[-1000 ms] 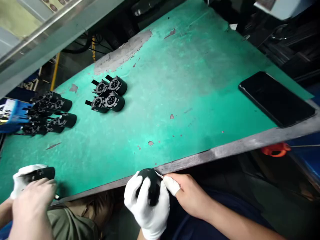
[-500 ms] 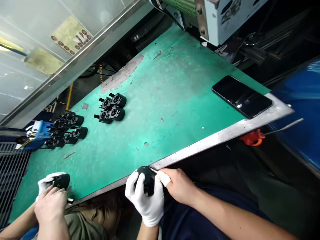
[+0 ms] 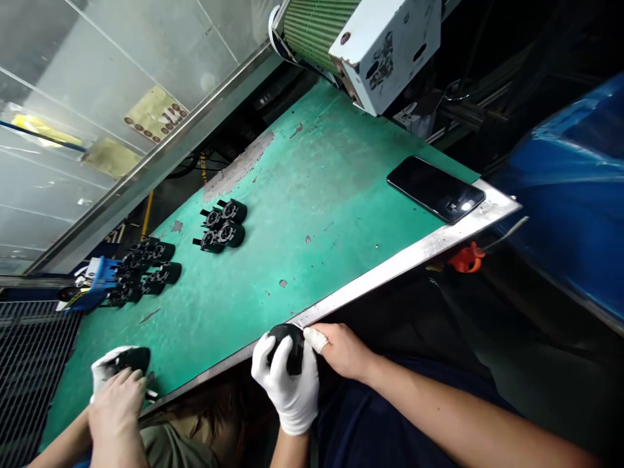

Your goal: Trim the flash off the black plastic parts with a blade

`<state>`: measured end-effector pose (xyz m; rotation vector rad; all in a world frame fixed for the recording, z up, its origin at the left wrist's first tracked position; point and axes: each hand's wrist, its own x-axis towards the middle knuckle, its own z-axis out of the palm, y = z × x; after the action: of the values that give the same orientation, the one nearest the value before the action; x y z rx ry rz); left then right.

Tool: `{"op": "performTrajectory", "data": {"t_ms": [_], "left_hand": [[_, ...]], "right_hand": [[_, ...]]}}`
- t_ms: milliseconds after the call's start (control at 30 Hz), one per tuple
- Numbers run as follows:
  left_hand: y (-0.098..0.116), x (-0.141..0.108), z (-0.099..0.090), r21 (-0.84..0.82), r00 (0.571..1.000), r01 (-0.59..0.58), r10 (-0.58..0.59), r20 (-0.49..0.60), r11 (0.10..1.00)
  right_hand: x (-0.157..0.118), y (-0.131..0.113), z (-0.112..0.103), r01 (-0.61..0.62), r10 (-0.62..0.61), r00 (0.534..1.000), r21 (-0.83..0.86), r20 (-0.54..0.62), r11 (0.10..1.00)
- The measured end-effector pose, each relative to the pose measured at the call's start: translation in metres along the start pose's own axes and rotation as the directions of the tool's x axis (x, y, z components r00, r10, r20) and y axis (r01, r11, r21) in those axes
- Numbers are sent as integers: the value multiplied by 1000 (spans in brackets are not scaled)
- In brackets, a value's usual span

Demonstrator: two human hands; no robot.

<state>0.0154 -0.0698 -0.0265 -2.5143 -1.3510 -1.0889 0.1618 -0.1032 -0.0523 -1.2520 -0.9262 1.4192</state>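
My left hand (image 3: 287,383), in a white glove, grips a round black plastic part (image 3: 287,341) at the front edge of the green table. Its fingers wrap around the part from the near side. My right hand (image 3: 344,348) is closed against the right side of the same part, its thumb in a white cover. A thin pale tip shows at the right thumb beside the part; the rest of that slim tool is hidden in the fingers.
Several black parts stand in groups on the green table (image 3: 302,195), near a blue bin (image 3: 100,279). A phone (image 3: 433,188) lies at right. At left, a co-worker's hands (image 3: 117,390) hold another black part. Orange-handled tool (image 3: 468,258) hangs below the edge; a conveyor (image 3: 316,29) stands behind.
The camera view has shifted, so table items sit differently in the picture. My left hand and the black part have turned slightly; the thin tip by my right thumb is less visible.
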Motion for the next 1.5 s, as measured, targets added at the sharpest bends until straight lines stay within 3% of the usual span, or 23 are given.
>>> {"op": "performTrajectory", "data": {"t_ms": [333,767,1000,1133,1367,1500], "left_hand": [[14,8,-6,1,973,228,-228,28,974],[12,14,-5,-8,975,212,-211,67,977],[14,16,-3,-50,981,183,-178,83,982],[13,19,-10,-100,969,222,-208,136,970],[11,18,-15,-116,960,247,-227,162,962],[9,16,-11,-105,975,181,-165,146,978]], "right_hand": [[-6,6,-14,-28,17,993,89,117,996],[5,-2,-15,-97,97,976,-12,197,995],[2,-10,-8,-194,200,973,-63,118,979],[-2,-12,-8,-226,230,966,-46,116,973],[-2,-16,-10,-119,136,972,-94,192,988],[2,-16,-11,-98,126,973,-146,192,984]]}}
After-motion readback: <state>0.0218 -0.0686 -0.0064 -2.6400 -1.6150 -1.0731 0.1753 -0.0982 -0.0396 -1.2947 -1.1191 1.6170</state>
